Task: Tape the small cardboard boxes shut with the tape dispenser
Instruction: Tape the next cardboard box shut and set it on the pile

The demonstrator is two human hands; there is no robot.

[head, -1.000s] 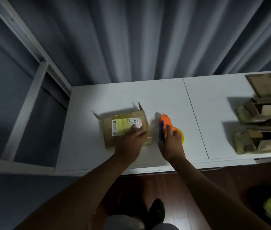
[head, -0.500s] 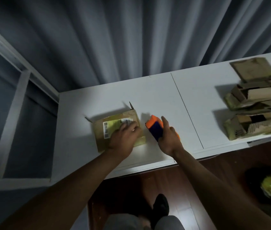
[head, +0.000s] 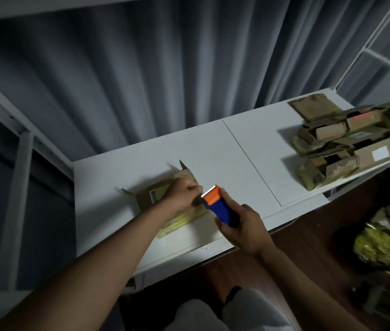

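1. A small cardboard box [head: 155, 199] sits near the worktop's [head: 213, 149] front-left corner; the left hand [head: 184, 192] presses its flaps, fingers curled.
2. The right hand [head: 244, 225] grips the tape dispenser [head: 220, 206] just beside it; next, I judge, blade onto seam.
3. The tape and seam are hidden; the box stack [head: 354, 144] is blurred.

A dim packing or storage corner, more stockroom than home: a plain white table [head: 249, 149] stands against a grey curtain [head: 165, 68], with bare white metal shelf frames [head: 24, 149] at the left and upper right of the frame. A pile of used cardboard boxes [head: 347, 144] waits at the right, above a dark wooden floor [head: 308, 247]
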